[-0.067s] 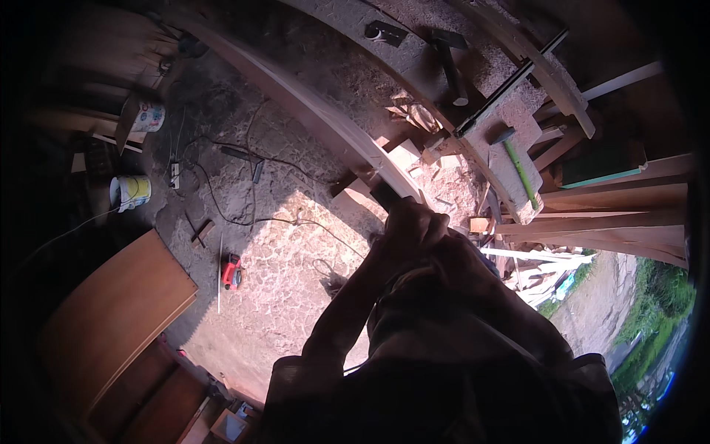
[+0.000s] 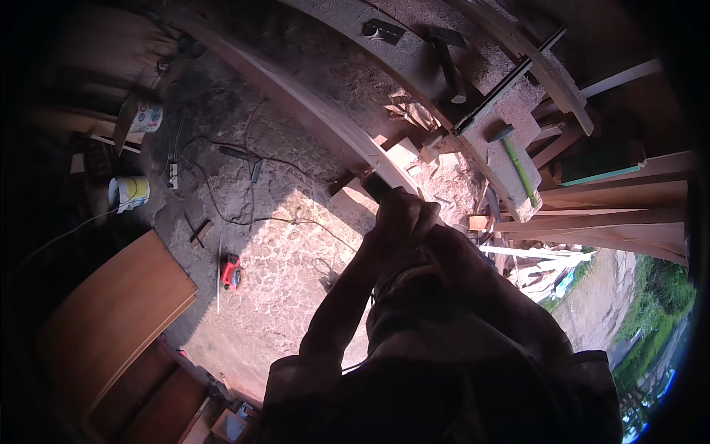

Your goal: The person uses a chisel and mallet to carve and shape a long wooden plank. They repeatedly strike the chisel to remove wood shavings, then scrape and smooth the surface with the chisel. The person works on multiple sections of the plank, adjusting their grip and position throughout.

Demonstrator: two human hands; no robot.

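My left hand (image 2: 398, 214) is closed at the near end of a long wooden beam (image 2: 310, 111), which runs away to the far left. From under its fingers sticks out a dark, block-shaped tool (image 2: 376, 186), lying against the beam; shadow hides its exact kind. Close behind, pressed up to the left hand, my right hand (image 2: 438, 240) is also closed. What its fingers grip is hidden in shadow.
To the right, a workbench plank (image 2: 510, 194) bears a green-handled hammer (image 2: 523, 170) and a dark mallet (image 2: 449, 70). A cable (image 2: 244, 221) winds over the floor by a red power tool (image 2: 231, 271). Buckets (image 2: 130, 193) and wooden panels (image 2: 118, 318) stand left.
Both hands and the dark tool have shifted slightly to the left and away from me along the beam. The other things stay where they were.
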